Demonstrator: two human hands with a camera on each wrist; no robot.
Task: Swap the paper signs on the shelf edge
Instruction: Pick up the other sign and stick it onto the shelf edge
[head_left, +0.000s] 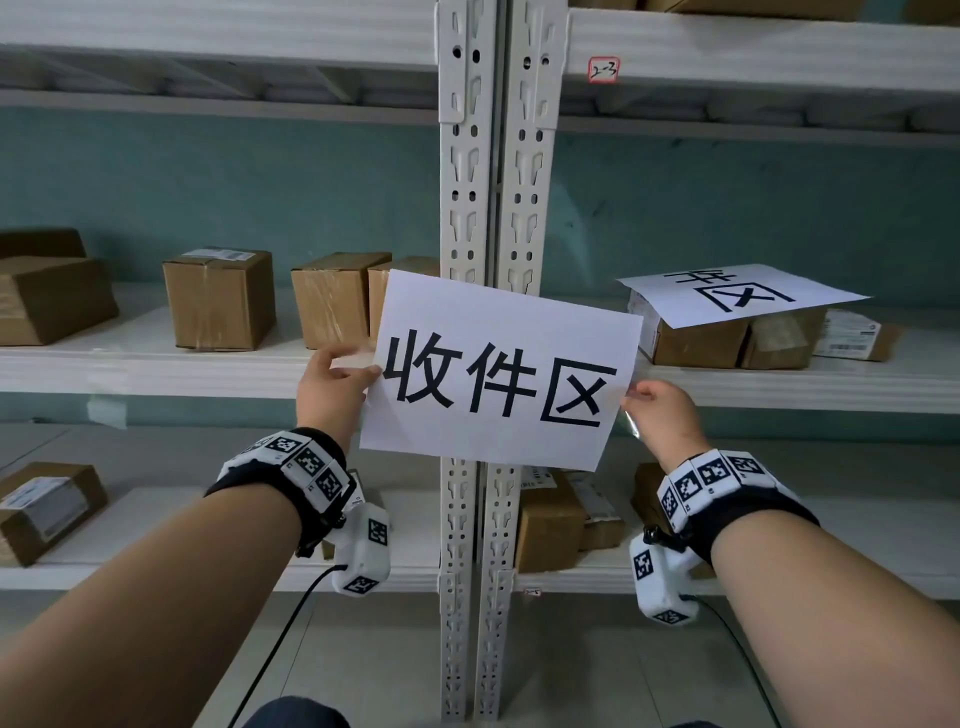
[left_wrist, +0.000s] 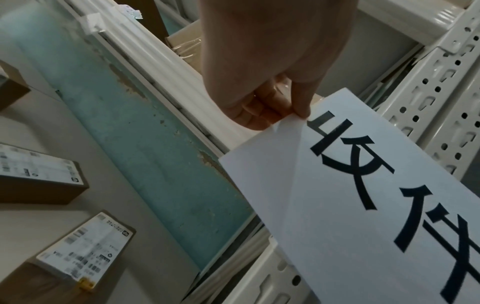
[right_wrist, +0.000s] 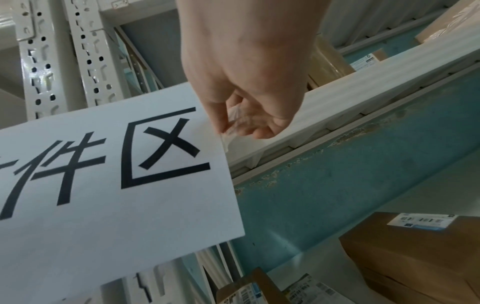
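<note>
A white paper sign (head_left: 498, 374) with large black characters hangs in front of the shelf uprights (head_left: 483, 156), tilted slightly clockwise. My left hand (head_left: 370, 372) pinches its left edge between thumb and fingers; the left wrist view shows that hand (left_wrist: 298, 112) gripping the sign (left_wrist: 363, 195) at its edge. My right hand (head_left: 632, 397) pinches the right edge, and in the right wrist view the hand (right_wrist: 224, 130) holds the sign (right_wrist: 116, 185) with a scrap of clear tape (right_wrist: 233, 117) at the fingers. A second sign (head_left: 737, 293) lies face up on boxes on the right shelf.
The middle shelf edge (head_left: 156, 374) runs behind the sign on both sides. A tape remnant (head_left: 106, 410) sticks to it on the left. Cardboard boxes (head_left: 218, 296) stand on the middle shelf, with more boxes (head_left: 550, 525) on the lower one. A small label (head_left: 603, 69) marks the upper right shelf.
</note>
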